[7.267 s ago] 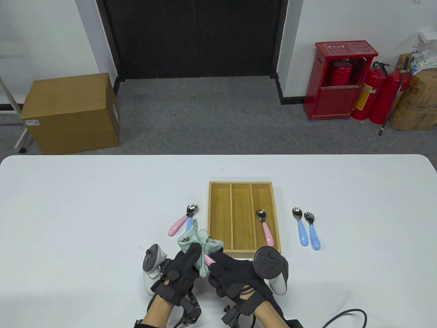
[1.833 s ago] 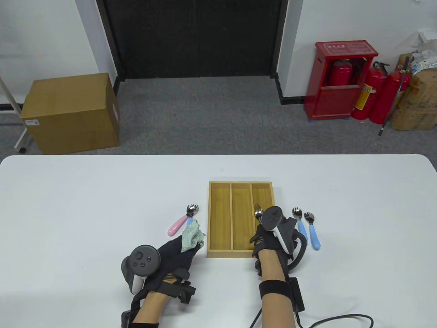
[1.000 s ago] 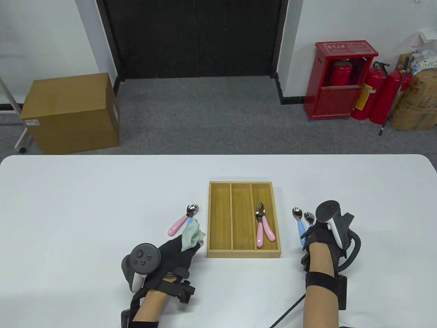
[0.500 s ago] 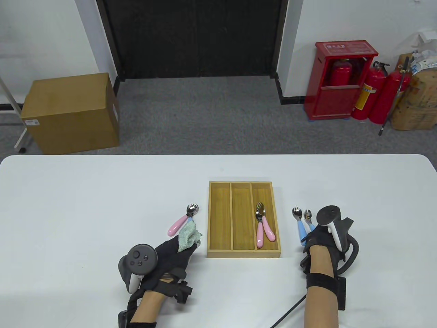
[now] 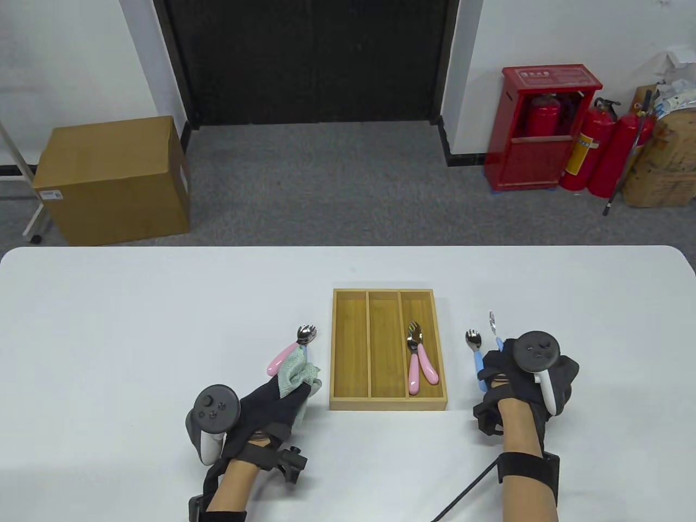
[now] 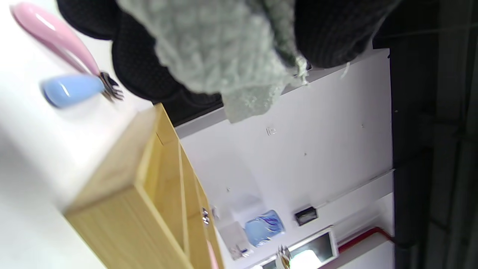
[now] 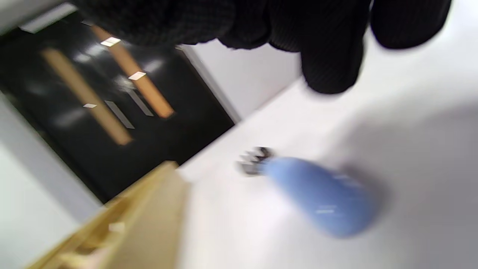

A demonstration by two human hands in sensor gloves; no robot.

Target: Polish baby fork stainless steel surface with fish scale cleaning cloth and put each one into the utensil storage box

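Table view is looking down from the person's side, facing the far wall beyond the utensil storage box (image 5: 389, 403). Both wrist views are sitting low, tilted, close beside it (image 6: 123, 209) (image 7: 123, 220), sharing it.

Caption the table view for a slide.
Right hand lifts a blue-handled fork; left hand holds the cloth; two pink forks are boxed.

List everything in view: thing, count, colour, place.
Utensil storage box: 1, wooden, table centre.
Forks in box: 2, pink, right compartment.
Forks left of box: 2, pink and blue, on table.
Fork right of box: 1, blue, on table.
Lifted fork: 1, blue, in right hand.
Cleaning cloth: 1, pale green, in left hand.
Table: 1, white.
Cardboard box: 1, brown, floor.
Extinguisher cabinet: 1, red, floor.
Left hand: gloved, black.
Right hand: gloved, black.
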